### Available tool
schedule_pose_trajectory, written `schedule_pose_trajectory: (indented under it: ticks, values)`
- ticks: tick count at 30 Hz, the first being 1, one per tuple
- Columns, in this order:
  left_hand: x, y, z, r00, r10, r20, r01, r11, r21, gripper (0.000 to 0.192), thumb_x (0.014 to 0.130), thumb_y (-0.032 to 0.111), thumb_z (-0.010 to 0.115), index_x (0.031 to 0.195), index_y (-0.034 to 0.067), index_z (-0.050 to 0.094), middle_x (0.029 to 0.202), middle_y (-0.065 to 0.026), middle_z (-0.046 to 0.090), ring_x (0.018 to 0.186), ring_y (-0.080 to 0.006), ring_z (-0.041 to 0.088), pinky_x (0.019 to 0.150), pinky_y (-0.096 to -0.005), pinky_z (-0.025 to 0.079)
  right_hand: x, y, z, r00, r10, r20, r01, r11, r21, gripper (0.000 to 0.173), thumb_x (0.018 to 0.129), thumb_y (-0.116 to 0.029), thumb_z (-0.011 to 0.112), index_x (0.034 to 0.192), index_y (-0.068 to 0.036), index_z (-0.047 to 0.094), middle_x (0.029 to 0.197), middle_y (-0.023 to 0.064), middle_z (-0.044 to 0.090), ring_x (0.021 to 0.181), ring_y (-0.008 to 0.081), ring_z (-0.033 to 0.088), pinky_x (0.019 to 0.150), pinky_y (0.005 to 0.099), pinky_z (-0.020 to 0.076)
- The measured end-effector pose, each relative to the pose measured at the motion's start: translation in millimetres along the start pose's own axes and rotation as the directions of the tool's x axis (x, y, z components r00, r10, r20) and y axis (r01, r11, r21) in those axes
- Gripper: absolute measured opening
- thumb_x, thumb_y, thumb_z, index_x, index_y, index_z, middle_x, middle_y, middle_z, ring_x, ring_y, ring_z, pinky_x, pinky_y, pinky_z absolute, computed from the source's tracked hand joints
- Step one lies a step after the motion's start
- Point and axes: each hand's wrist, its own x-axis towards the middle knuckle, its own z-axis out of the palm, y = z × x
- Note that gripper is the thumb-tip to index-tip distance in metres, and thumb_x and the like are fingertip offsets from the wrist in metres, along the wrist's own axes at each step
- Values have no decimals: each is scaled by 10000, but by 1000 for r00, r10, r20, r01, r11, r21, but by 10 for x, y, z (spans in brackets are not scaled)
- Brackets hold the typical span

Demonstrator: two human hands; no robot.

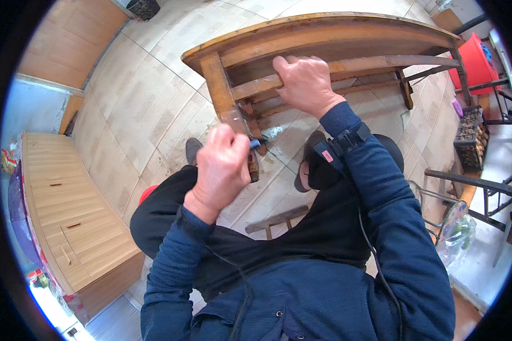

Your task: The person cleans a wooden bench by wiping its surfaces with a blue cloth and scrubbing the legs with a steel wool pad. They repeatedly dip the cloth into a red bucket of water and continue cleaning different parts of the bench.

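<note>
A wooden bench or table is tipped with its underside towards me. My right hand is closed around its long wooden rail. Lower left, my left hand, slightly blurred, makes a fist beside the end of the wooden leg. A small blue object sticks out at its fingers; the rest of it is hidden. Something clear and shiny, like plastic film, lies over the leg just above that hand. A thin dark green cord trails from near the leg across the floor.
A low wooden stool is between my legs. At the left stands a light wood cabinet. To the right are a red basin, a black plastic crate, dark stool frames and a clear plastic bag. A dark bin stands top left.
</note>
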Motion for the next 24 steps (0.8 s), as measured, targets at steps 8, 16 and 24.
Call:
schedule_pose_trajectory:
  ticks: [8,16,24]
  values:
    - [29,92,-111,993,119,12,-117,987,-110,216,751,-27,744,911,24,608,967,-164,547,923,-390,617,747,-476,545,12,8,22,999,-10,-43,11,1000,11,329,795,-275,874,1020,-116,695,892,117,778,861,352,796,781,478,602]
    - [-58,56,3,996,79,50,-73,991,-112,247,747,-27,755,976,2,668,985,-170,586,959,-395,642,783,-477,572,5,-18,-15,1000,16,2,-16,1000,-26,374,786,-310,910,1021,-136,677,909,103,778,892,344,800,796,490,601]
    - [-279,-381,-194,726,-620,299,318,-84,-944,79,1057,39,754,1126,1,747,973,-10,763,805,-59,691,722,-229,591,13,-27,0,997,-21,-69,18,999,-44,378,769,-260,910,1034,-142,668,929,104,780,896,355,796,782,496,606]
